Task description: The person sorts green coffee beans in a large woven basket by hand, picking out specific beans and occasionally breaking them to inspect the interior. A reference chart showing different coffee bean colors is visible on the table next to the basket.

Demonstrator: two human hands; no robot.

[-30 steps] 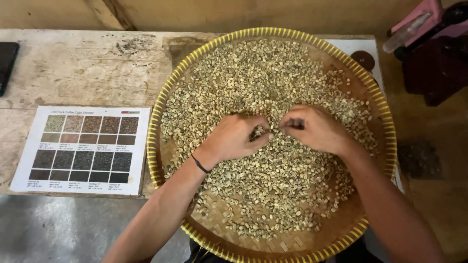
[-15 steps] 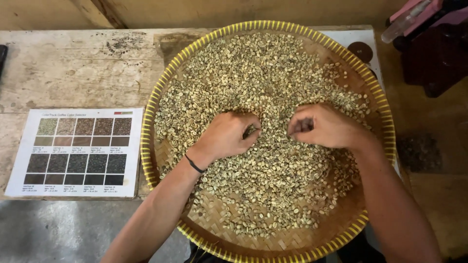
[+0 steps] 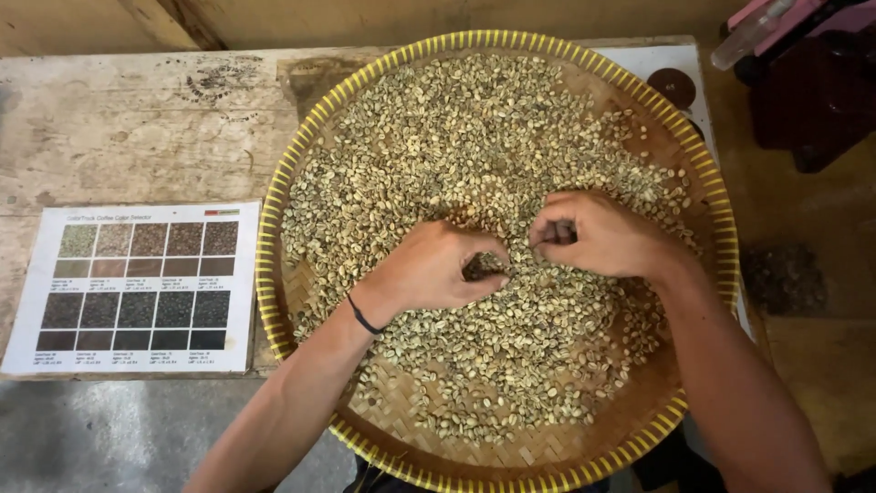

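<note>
A wide round woven tray with a yellow rim lies on a worn wooden table. It is covered with pale green coffee beans. My left hand, with a dark band at the wrist, rests in the middle of the beans with its fingers curled around a small clump of them. My right hand is just to the right of it, fingers bent and pinched together among the beans; whether a bean is between the fingertips is hidden. The two hands almost touch.
A printed card with rows of bean colour samples lies on the table to the left of the tray. The wooden table is stained and cracked. A pink and dark object stands at the upper right.
Both hands have stayed in the middle of the tray, with the fingers curling and shifting slightly among the beans. The view has drifted a little, so the card sits lower and nearer the left edge.
</note>
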